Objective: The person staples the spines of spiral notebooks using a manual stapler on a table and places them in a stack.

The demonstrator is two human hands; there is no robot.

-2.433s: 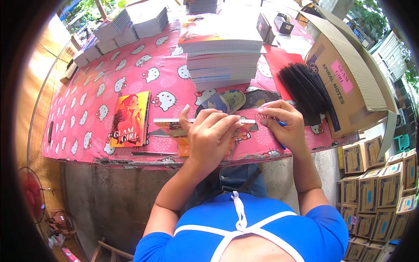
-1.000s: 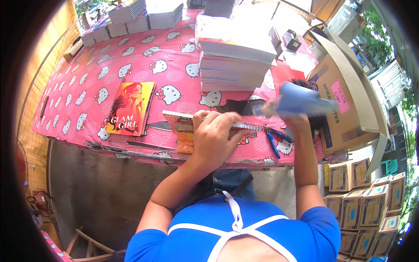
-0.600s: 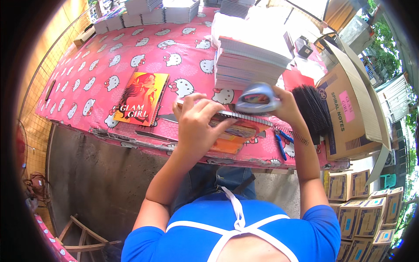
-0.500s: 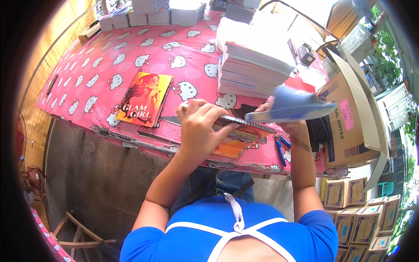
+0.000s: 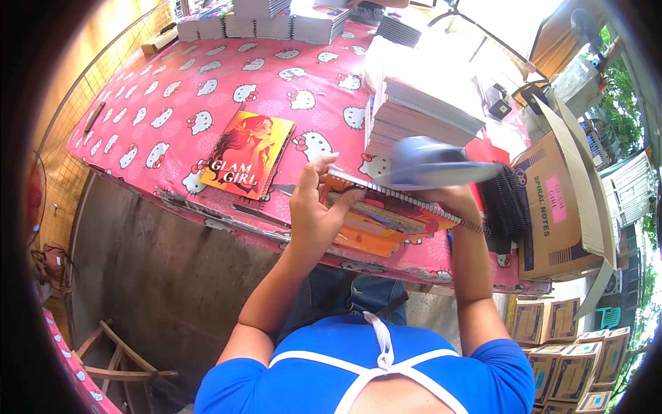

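Note:
My left hand (image 5: 319,200) grips a notebook (image 5: 386,219) with an orange, yellow and red cover near the table's front edge, its thumb near the binding edge. Along the notebook's upper edge runs a dark spiral coil (image 5: 422,200), and its loose end sticks out past the right corner. At that end is my right hand (image 5: 456,201), its fingers mostly hidden. A blue-grey thing (image 5: 434,165), smeared by motion, covers them; its kind cannot be made out. Left of my hands lies another spiral notebook (image 5: 252,153) with a red and yellow cover.
A tall stack of paper blocks (image 5: 420,114) stands behind my hands. Dark coils (image 5: 507,203) lie beside an open carton (image 5: 558,200) on the right. More notebooks (image 5: 276,26) stand at the table's far edge. Several cartons (image 5: 572,362) are stacked at the lower right.
The view has shifted, so the table sits farther right. My left fingers have lifted off the binding, and the notebook's cover shows more. The blue-grey thing has changed its tilt. My right forearm now hides the blue pens.

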